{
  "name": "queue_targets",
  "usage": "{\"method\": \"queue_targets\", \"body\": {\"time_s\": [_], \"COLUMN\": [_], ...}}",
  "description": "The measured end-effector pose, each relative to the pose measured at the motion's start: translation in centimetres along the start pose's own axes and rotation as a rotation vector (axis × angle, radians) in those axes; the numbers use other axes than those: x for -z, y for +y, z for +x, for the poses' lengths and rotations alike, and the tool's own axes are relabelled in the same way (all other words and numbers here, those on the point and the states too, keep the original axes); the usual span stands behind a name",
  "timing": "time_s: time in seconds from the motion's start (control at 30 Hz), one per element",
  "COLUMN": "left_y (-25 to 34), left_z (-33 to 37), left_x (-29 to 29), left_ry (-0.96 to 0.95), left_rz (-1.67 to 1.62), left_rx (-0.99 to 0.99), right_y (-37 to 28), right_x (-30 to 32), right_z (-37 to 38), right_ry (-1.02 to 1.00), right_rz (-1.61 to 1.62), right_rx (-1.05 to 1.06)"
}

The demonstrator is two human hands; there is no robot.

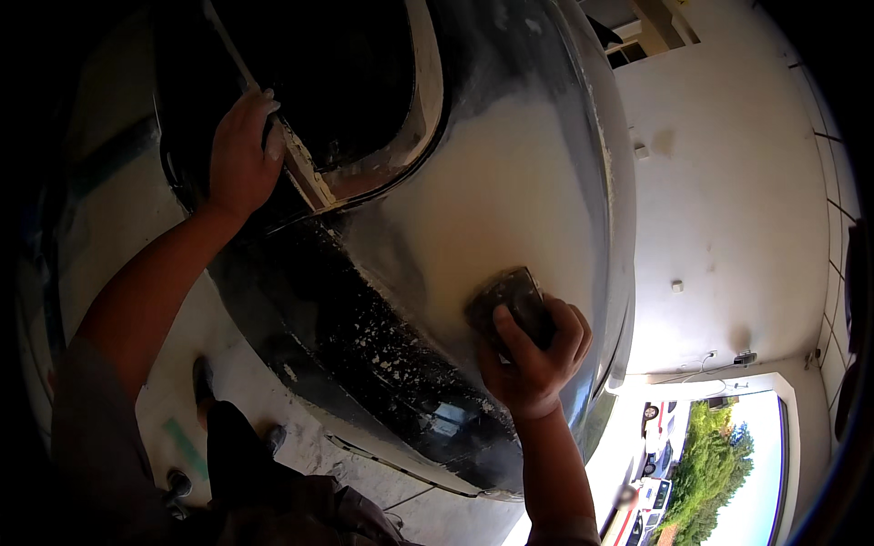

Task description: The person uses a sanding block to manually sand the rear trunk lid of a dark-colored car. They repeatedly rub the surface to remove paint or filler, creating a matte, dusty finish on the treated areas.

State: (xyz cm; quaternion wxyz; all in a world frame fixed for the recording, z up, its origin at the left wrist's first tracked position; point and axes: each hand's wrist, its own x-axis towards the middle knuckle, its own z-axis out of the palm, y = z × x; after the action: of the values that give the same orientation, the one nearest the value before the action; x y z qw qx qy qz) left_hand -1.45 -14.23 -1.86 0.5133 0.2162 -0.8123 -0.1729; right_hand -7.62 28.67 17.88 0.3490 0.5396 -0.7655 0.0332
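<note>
My right hand (535, 357) is closed around a dark, dusty sanding block (515, 308), thumb on its near side and fingers along its right. The block lies against a curved car body panel (510, 191) with a broad pale, filler-like patch fading into grey and dark paint. Farther up on the left, my left hand (244, 156) is curled over the car's window pillar (305, 177), its fingertips whitened with dust. Part of its grip is hidden by the hand itself. The dark window opening (355, 82) lies just right of that hand.
Below the pale patch runs a black, chipped lower body section (391, 355). My shoes stand on the dusty floor (164, 364) at lower left. A white wall (719, 218) is on the right; a bright doorway (728, 455) shows parked vehicles and trees outside.
</note>
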Motion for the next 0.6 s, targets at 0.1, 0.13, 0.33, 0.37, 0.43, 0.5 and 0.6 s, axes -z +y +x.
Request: {"method": "queue_targets", "body": {"time_s": [0.1,0.13,0.33,0.37,0.43,0.5,0.6], "left_y": [-0.4,-0.3,0.3,-0.5,-1.1,-0.9,0.0], "left_z": [-0.2,-0.1,0.2,0.1,0.0,-0.1,0.2], "left_x": [0.3,0.2,-0.6,-0.5,-0.1,0.2,-0.6], "left_ry": [-0.011,-0.005,-0.020,-0.015,-0.011,-0.012,0.014], "left_rz": [-0.010,0.009,-0.028,-0.012,0.020,0.055,-0.015], "left_rx": [0.004,-0.006,-0.018,-0.021,-0.005,0.031,-0.005], "right_y": [-0.1,0.8,2.9,2.0,-0.6,-3.2,-5.0], "right_x": [-2.5,-3.5,-6.4,-6.0,-4.3,-3.6,-1.8], "right_z": [10.2,13.4,21.0,19.2,13.2,6.0,-1.2], "right_ry": [0.087,0.153,0.339,0.288,0.178,0.072,-0.018], "right_rz": [0.075,0.087,-0.017,0.002,0.054,0.040,-0.052], "right_rx": [0.032,0.060,0.078,0.043,0.013,-0.064,-0.094]}}
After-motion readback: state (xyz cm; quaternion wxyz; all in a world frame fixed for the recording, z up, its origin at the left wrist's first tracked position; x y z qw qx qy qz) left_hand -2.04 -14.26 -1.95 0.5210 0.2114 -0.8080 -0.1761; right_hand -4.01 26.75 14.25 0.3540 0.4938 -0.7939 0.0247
